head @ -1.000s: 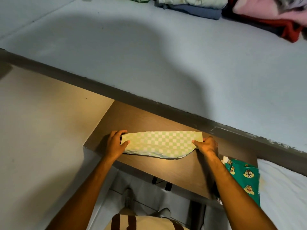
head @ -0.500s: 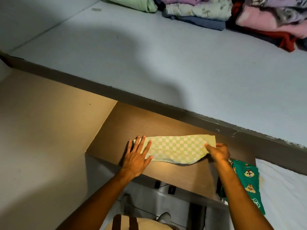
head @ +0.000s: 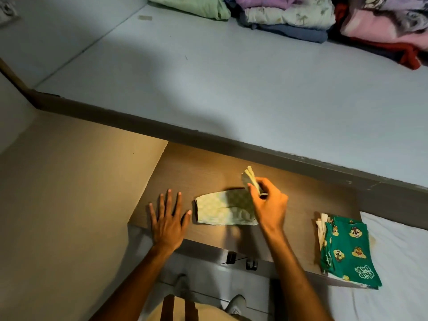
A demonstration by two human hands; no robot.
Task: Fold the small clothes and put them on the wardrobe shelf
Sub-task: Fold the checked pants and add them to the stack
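The green checked cloth (head: 223,210) lies on my wooden desk (head: 199,172), its right end lifted and folded over toward the left — my right hand (head: 268,205) has that end pinched between thumb and fingers. My left hand (head: 168,218) rests flat on the desk just beside the cloth's left edge, fingers spread, gripping nothing. A folded green chipmunk-print garment (head: 347,249) sits at the desk's right end. Beyond, stacked clothes (head: 289,17) lie on the pale shelf (head: 208,77).
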